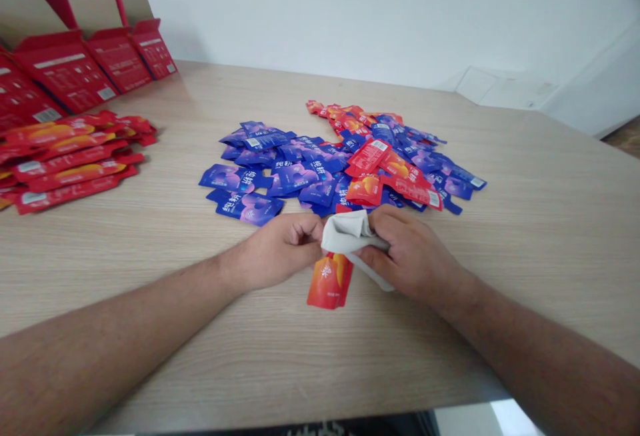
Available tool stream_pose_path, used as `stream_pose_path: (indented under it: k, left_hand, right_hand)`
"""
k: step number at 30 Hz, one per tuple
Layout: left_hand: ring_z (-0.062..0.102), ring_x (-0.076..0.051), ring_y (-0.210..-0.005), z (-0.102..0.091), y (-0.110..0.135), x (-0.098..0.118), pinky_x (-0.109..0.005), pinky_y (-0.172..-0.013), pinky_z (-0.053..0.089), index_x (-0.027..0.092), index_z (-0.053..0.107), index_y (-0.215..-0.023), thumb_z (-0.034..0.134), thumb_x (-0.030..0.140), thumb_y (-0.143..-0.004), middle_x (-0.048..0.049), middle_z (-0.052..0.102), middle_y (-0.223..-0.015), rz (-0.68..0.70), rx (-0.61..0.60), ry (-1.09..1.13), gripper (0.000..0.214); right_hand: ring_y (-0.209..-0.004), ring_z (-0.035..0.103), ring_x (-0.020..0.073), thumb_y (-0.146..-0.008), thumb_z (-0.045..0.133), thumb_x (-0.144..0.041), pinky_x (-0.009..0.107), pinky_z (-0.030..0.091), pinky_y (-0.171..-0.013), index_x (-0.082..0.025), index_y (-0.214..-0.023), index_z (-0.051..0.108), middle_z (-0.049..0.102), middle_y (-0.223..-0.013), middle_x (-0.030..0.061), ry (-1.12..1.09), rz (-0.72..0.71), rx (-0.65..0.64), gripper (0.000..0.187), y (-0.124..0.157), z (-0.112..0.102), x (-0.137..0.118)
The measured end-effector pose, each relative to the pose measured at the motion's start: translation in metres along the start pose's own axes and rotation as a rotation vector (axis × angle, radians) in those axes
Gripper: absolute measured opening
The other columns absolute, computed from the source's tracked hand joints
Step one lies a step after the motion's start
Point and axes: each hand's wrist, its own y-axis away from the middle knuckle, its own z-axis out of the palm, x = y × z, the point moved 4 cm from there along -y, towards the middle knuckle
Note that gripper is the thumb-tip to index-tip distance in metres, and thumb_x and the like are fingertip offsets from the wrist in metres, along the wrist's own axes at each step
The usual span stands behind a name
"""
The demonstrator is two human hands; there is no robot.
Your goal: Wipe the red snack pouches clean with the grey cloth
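My right hand (413, 249) grips a folded white cloth (345, 233), thumb in front and fingers behind. At the cloth's left edge, the closed fingers of my left hand (287, 246) pinch it; the fingertips are partly hidden. Just below the cloth are red-orange sachets (327, 283) with a fruit print, their upper ends covered by it. Whether they lie on the table or hang from my left fingers I cannot tell. Beyond my hands spreads a loose pile of blue-purple sachets (300, 169), mixed with red-orange ones such as the sachet (410, 189) at its right.
Several red cartons (117, 59) with raised flaps stand in a row at the back left. In front of them, red packets (80, 163) are stacked. The wooden table (225, 356) meets a white wall (325, 16) behind; its front edge is near me.
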Motion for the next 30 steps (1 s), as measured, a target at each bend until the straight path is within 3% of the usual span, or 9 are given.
stream_pose_path:
  k: [4,10,16,21,26,30]
  left_hand:
    - [0.054,-0.011,-0.064,0.0,0.0,0.002,-0.022,-0.059,0.043,0.015,0.06,-0.077,0.066,0.033,-0.089,0.0009,0.061,-0.073,0.008,0.01,0.007,0.023]
    - [0.057,-0.012,-0.07,0.0,0.0,0.003,-0.024,-0.065,0.046,0.016,0.06,-0.08,0.067,0.03,-0.088,0.0004,0.064,-0.078,-0.009,-0.005,0.0,0.017]
    - [0.054,-0.011,-0.064,0.0,0.0,0.0,-0.022,-0.059,0.042,0.015,0.059,-0.078,0.065,0.034,-0.089,0.0006,0.061,-0.074,-0.016,0.018,0.012,0.023]
    - [0.055,-0.012,-0.068,0.0,-0.001,0.002,-0.023,-0.062,0.043,0.015,0.059,-0.079,0.068,0.031,-0.087,0.0002,0.062,-0.076,0.008,-0.002,0.012,0.02]
    - [0.054,-0.011,-0.063,-0.001,0.0,0.002,-0.022,-0.058,0.041,0.015,0.059,-0.078,0.065,0.033,-0.089,0.0008,0.062,-0.073,-0.015,0.027,-0.005,0.022]
    - [0.054,-0.011,-0.066,-0.001,-0.001,0.002,-0.023,-0.061,0.043,0.015,0.059,-0.079,0.065,0.032,-0.089,0.0007,0.061,-0.075,-0.002,0.006,0.002,0.02]
  right_hand:
    - [-0.094,0.061,0.0221,-0.092,0.065,-0.024,0.034,0.05,-0.083,-0.021,-0.098,0.059,0.065,-0.102,0.0061,-0.085,-0.14,-0.142,0.009,0.003,0.006,-0.01]
    - [-0.088,0.061,0.0225,-0.094,0.064,-0.029,0.035,0.048,-0.078,-0.019,-0.095,0.056,0.063,-0.097,0.0068,0.016,0.001,0.006,0.012,0.001,0.0,-0.001]
    - [-0.091,0.06,0.0211,-0.092,0.066,-0.024,0.033,0.047,-0.08,-0.021,-0.095,0.057,0.064,-0.1,0.0042,-0.081,-0.159,-0.156,0.01,0.004,0.007,-0.012]
    - [-0.087,0.06,0.0221,-0.094,0.064,-0.028,0.035,0.048,-0.078,-0.019,-0.095,0.056,0.063,-0.098,0.0071,-0.005,0.009,-0.015,0.012,0.001,0.0,-0.002]
    - [-0.094,0.061,0.0227,-0.092,0.066,-0.025,0.035,0.049,-0.083,-0.021,-0.097,0.058,0.065,-0.103,0.0061,-0.085,-0.124,-0.169,0.01,0.004,0.008,-0.01]
    - [-0.089,0.062,0.0223,-0.094,0.064,-0.029,0.035,0.049,-0.079,-0.019,-0.096,0.057,0.064,-0.1,0.0069,-0.027,-0.019,-0.068,0.011,0.002,0.003,-0.004]
